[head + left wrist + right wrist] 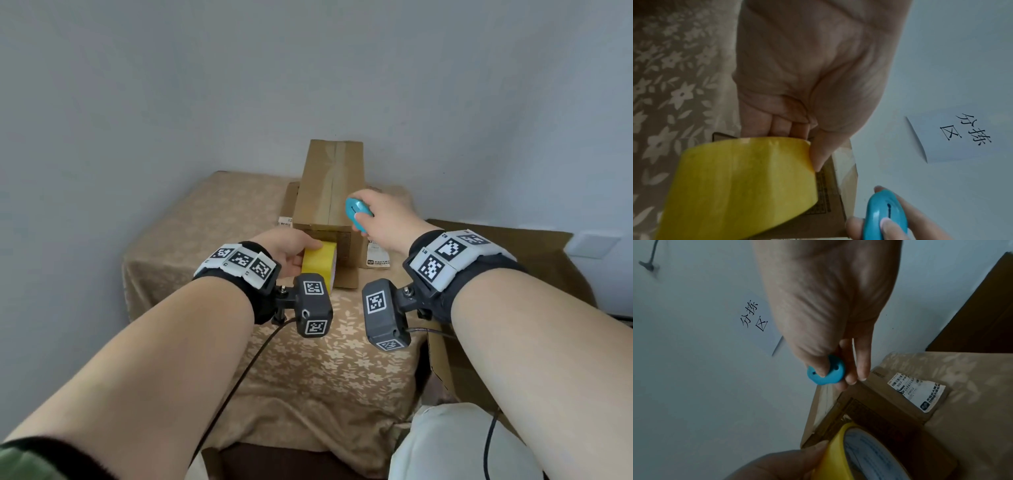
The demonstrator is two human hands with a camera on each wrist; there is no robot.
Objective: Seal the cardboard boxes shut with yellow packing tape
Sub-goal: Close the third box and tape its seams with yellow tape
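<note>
A tall cardboard box (329,185) stands on the cloth-covered table (212,219), its top seam running towards me. My left hand (291,251) grips a roll of yellow packing tape (320,262) against the box's near face, thumb on the roll's rim. In the left wrist view the yellow tape (748,181) covers the lower part of the printed box face (830,203). My right hand (380,216) holds a small blue oval cutter (358,210) at the box's right top edge. The right wrist view shows the cutter (826,370) pinched above the box (875,404).
A flattened carton with a shipping label (376,255) lies under the box. Another label (285,222) shows at the left. A large open cardboard box (507,246) stands to the right of the table. A paper sign (953,136) hangs on the grey wall behind.
</note>
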